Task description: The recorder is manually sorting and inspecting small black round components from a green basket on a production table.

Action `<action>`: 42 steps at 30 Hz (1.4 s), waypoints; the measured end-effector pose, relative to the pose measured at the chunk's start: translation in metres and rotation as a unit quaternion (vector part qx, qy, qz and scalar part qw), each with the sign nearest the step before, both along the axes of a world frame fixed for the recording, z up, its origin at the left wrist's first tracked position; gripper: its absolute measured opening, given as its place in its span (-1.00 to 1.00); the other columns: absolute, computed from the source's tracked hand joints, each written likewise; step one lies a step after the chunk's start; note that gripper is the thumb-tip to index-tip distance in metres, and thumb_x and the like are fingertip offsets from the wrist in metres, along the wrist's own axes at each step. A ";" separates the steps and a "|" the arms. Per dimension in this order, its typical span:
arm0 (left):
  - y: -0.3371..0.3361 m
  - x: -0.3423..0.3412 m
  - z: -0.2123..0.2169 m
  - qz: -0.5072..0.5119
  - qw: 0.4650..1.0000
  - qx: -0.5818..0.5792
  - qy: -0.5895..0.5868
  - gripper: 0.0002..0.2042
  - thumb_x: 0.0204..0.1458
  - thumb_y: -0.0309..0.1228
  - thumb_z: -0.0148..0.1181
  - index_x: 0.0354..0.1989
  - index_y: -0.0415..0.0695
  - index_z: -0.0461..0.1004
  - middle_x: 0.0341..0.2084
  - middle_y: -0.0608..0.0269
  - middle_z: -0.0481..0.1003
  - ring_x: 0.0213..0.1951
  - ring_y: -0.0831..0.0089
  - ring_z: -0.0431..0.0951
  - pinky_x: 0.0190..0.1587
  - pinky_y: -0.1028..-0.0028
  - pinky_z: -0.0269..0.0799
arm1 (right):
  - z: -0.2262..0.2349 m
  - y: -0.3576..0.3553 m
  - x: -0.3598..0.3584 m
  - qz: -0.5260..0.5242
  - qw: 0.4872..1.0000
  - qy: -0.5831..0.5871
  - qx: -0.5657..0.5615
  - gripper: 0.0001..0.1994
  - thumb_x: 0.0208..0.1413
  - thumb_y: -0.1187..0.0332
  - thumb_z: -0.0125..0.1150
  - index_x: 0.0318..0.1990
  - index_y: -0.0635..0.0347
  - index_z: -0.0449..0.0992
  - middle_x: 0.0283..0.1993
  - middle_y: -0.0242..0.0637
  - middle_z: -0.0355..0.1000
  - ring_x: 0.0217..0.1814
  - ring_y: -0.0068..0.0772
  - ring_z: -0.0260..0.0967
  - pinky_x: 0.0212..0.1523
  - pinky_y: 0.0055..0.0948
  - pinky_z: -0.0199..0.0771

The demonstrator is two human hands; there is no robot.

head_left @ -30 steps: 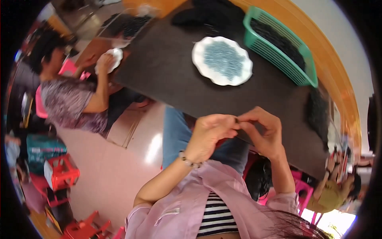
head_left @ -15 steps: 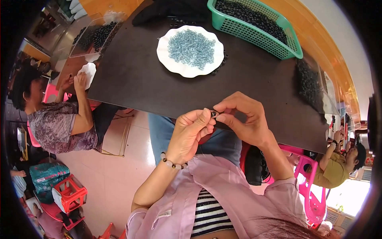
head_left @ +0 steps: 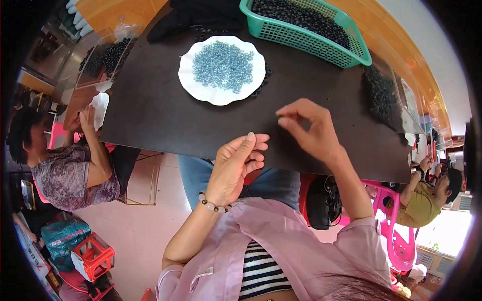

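Note:
My left hand (head_left: 235,163), a beaded bracelet (head_left: 215,206) on its wrist, is over the table's near edge. Its thumb presses on the curled forefinger; whatever lies under the thumb, if anything, is hidden. To the right, over the table, my right hand (head_left: 314,129) is raised with its fingers curved. A small gap shows between its thumb and forefinger tips, with nothing visible in it. Beyond both hands stands a white scalloped plate (head_left: 190,92) heaped with small clear blue-grey beads (head_left: 223,65). Several black ring-shaped beads (head_left: 261,88) lie by its right rim.
A green plastic basket (head_left: 311,46) of black beads stands at the back right of the dark table (head_left: 150,113). A bag of black pieces (head_left: 384,98) lies at the right edge, dark cloth (head_left: 196,20) at the back. Co-workers sit left (head_left: 75,170) and right (head_left: 427,200).
The small black bead seen between my fingertips is no longer visible. My right hand has moved up and away from my left. The view has shifted, so the plate and basket appear farther left.

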State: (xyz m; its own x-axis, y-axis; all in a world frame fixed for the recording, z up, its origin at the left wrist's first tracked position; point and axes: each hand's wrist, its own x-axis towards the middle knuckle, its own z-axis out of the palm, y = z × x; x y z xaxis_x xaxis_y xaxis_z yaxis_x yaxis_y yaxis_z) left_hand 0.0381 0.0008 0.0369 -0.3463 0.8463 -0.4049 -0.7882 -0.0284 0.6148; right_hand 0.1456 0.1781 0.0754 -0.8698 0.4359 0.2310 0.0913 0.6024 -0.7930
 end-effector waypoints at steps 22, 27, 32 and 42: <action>0.004 -0.027 -0.007 -0.077 0.988 0.088 -0.105 -0.58 0.30 -0.25 -0.13 0.24 -0.23 0.19 0.11 -0.03 0.37 0.00 0.33 0.51 -0.02 0.37 0.48 | -0.003 0.045 -0.074 0.097 0.969 0.048 0.223 -0.85 -0.01 0.54 0.27 -0.24 0.16 0.57 -0.35 -0.34 0.43 -0.31 -0.40 0.32 -0.42 -0.50 0.31; -0.001 -0.027 -0.006 -0.084 0.986 0.107 -0.097 -0.56 0.29 -0.24 -0.11 0.25 -0.24 0.18 0.13 0.01 0.36 0.01 0.35 0.49 -0.01 0.40 0.46 | 0.003 0.036 -0.113 0.164 0.952 0.052 0.253 -0.88 -0.03 0.52 0.25 -0.29 0.13 0.57 -0.33 -0.35 0.43 -0.21 -0.28 0.30 -0.25 -0.40 0.34; -0.006 -0.026 -0.007 -0.076 0.985 0.110 -0.109 -0.54 0.27 -0.21 -0.06 0.24 -0.23 0.20 0.12 0.04 0.37 0.03 0.35 0.47 0.00 0.39 0.43 | 0.006 0.016 -0.140 0.213 0.932 0.000 0.293 -0.91 -0.09 0.44 0.28 -0.39 0.18 0.52 -0.26 -0.32 0.41 -0.10 -0.17 0.27 -0.10 -0.28 0.33; -0.011 -0.010 -0.025 -0.078 0.976 0.148 -0.140 -0.59 0.24 -0.20 0.02 0.20 -0.11 0.28 0.06 0.23 0.42 -0.01 0.45 0.48 -0.02 0.42 0.41 | 0.009 -0.010 -0.148 0.156 0.933 -0.109 0.305 -0.88 -0.16 0.45 0.30 -0.45 0.25 0.50 -0.23 -0.20 0.41 -0.08 -0.10 0.29 -0.09 -0.25 0.36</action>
State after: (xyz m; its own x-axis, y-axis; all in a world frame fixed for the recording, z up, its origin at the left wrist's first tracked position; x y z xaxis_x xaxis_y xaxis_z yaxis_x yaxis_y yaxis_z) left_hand 0.0276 -0.0104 0.0117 -0.1147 0.9742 -0.1943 -0.9330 -0.0385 0.3579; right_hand -0.0022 0.1686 0.0847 -0.9878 -0.0010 0.1556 -0.0447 0.9596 -0.2779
